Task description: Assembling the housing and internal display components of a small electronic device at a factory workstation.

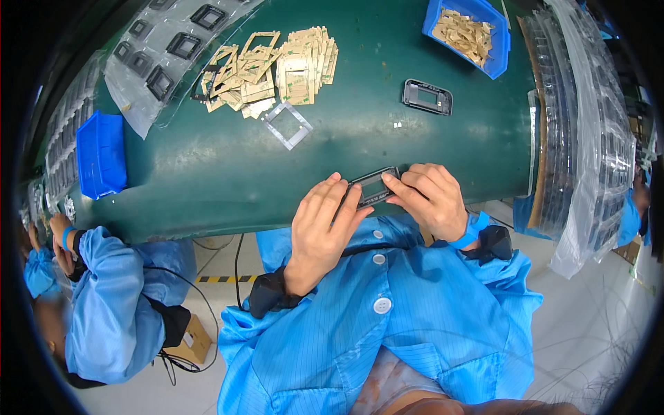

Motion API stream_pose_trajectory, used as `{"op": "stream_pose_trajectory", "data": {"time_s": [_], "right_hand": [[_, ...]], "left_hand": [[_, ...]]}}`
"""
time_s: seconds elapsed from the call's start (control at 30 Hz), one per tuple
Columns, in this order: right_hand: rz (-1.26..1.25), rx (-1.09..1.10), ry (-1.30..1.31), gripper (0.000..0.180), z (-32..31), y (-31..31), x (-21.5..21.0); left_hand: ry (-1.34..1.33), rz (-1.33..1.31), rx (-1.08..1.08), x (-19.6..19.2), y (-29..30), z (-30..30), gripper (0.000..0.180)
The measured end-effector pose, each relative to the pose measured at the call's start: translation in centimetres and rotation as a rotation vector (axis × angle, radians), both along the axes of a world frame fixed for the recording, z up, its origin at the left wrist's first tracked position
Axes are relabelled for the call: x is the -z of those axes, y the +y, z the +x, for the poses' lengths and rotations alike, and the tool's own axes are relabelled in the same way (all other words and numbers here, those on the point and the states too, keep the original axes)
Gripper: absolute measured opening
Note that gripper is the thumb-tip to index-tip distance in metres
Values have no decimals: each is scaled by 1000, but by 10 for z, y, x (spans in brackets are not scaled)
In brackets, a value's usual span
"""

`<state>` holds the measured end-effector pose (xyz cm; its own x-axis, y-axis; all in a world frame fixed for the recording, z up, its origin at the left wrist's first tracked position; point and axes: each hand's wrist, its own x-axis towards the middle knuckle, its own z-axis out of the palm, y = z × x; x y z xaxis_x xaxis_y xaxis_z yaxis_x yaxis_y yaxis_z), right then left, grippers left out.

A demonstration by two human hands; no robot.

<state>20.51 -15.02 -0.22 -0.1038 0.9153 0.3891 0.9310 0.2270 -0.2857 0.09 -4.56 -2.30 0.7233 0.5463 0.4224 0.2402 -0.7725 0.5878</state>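
Between both hands, at the near edge of the green table, I hold a black rectangular plastic frame [374, 188] with a window in it, tilted up to the right. My left hand [323, 216] grips its left end, thumb along the near side. My right hand [430, 199] closes on the right end, with a finger or thumb pressed on its face. A similar black frame [427, 97] lies on the table beyond my right hand. Left of it lies a grey-white flat square frame [288, 126], close to a pile of tan paper-backed adhesive frames [299, 77].
A blue bin [470, 34] of tan scraps stands far right; another blue bin [102, 155] is at left. A clear tray [181, 47] with black frames lies far left. Stacked plastic trays [564, 124] line the right edge. A co-worker in blue [111, 304] sits at left.
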Motion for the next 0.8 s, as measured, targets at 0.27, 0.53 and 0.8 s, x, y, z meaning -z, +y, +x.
{"op": "stream_pose_trajectory", "data": {"time_s": [0.27, 0.53, 0.8], "right_hand": [[-22, -25, -56, 44, 1, 0, -4], [-3, 202, -78, 33, 4, 14, -20], [71, 351, 129, 37, -41, -10, -12]], "left_hand": [[-6, 11, -1, 2, -1, -2, 46], [-39, -45, 163, -14, -11, 3, 35], [77, 114, 206, -30, 52, 40, 26]]}}
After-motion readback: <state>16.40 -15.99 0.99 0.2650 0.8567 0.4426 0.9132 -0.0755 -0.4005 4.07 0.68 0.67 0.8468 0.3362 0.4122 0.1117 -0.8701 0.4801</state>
